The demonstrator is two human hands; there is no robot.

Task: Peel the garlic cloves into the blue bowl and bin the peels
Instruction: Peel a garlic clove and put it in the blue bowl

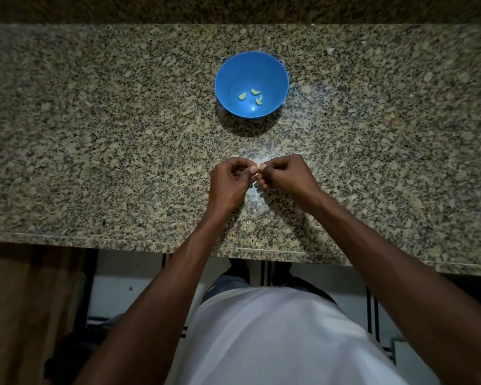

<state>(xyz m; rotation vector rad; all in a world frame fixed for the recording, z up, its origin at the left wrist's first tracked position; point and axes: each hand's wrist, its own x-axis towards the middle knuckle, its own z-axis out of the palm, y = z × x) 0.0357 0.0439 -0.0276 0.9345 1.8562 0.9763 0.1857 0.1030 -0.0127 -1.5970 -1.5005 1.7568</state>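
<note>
A blue bowl (pixel 275 65) stands on the granite counter (pixel 95 134), straight ahead of me, with three peeled pale cloves (pixel 251 95) lying in its bottom. Nearer to me, my left hand (pixel 228 182) and my right hand (pixel 286 179) meet fingertip to fingertip over the counter. Between them they pinch one small garlic clove (pixel 258 168), of which only a pale sliver shows; the fingers hide the rest. Both hands are well short of the bowl.
A small white scrap (pixel 330 51) lies on the counter at the back right. The counter's front edge (pixel 122 238) runs below my wrists, with tiled floor and a wooden cabinet front (pixel 25 301) beneath it. No bin is in view.
</note>
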